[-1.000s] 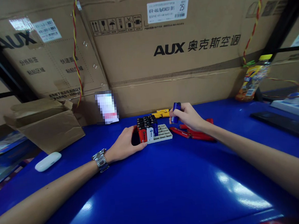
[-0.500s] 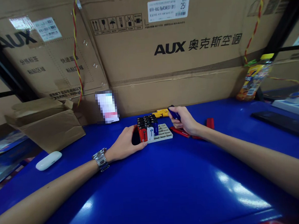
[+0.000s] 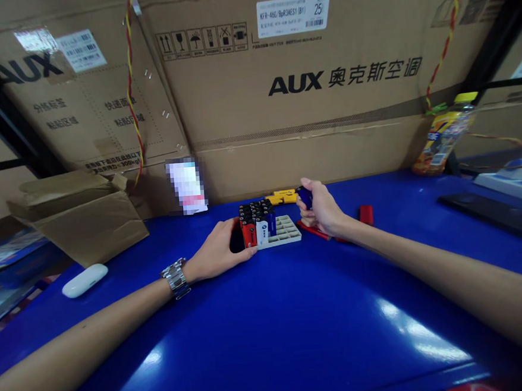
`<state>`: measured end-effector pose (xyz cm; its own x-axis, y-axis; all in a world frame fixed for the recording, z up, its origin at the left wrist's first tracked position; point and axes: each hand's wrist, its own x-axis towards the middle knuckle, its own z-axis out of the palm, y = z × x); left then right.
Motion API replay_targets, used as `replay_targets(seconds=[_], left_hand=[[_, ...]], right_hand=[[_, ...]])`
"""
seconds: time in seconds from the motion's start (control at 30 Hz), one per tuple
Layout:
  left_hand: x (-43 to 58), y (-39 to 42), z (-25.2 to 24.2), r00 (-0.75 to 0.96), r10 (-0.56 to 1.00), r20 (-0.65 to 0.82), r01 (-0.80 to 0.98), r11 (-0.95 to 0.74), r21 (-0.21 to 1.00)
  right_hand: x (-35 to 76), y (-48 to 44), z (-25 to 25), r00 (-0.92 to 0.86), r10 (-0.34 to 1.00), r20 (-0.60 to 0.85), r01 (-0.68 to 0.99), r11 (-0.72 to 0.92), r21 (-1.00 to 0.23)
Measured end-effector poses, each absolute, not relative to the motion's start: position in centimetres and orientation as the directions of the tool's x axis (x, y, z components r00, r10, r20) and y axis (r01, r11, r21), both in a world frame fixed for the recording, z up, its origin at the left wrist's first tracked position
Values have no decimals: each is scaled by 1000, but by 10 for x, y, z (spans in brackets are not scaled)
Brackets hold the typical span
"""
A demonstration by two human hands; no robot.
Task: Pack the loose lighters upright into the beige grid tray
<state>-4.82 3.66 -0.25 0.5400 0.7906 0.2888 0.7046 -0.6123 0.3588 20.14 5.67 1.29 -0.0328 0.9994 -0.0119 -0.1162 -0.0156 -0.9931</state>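
Note:
A pale grid tray lies on the blue table, its left part filled with upright lighters: a red lighter and a white lighter in front, blue and black-topped ones behind. My left hand is wrapped round the tray's left end, thumb at the front corner, its other fingers partly hidden. To the right of the tray, my right hand grips a dark blue lighter, thumb up at its top. Beneath and beside that hand lie red lighters. Yellow lighters lie behind the tray.
An open cardboard box and a white oval case are at left. A pixelated bright card-like object leans on the large carton at the back. To the right are a drink bottle and a black flat object.
My right hand has tipped the blue lighter a little, its thumb rising slightly. My left hand and the tray stay in place.

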Motion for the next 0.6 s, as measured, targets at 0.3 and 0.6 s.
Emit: replay_targets(seconds=[0.3,0.6], left_hand=[[-47,35,0,540,795,277,714,-607,349],[-47,36,-2,543,789,287,709,-614,346]], right_hand=[[204,57,7,-99,988,119,22,121,-992],[202,47,16,-305,791,530,402,612,-682]])
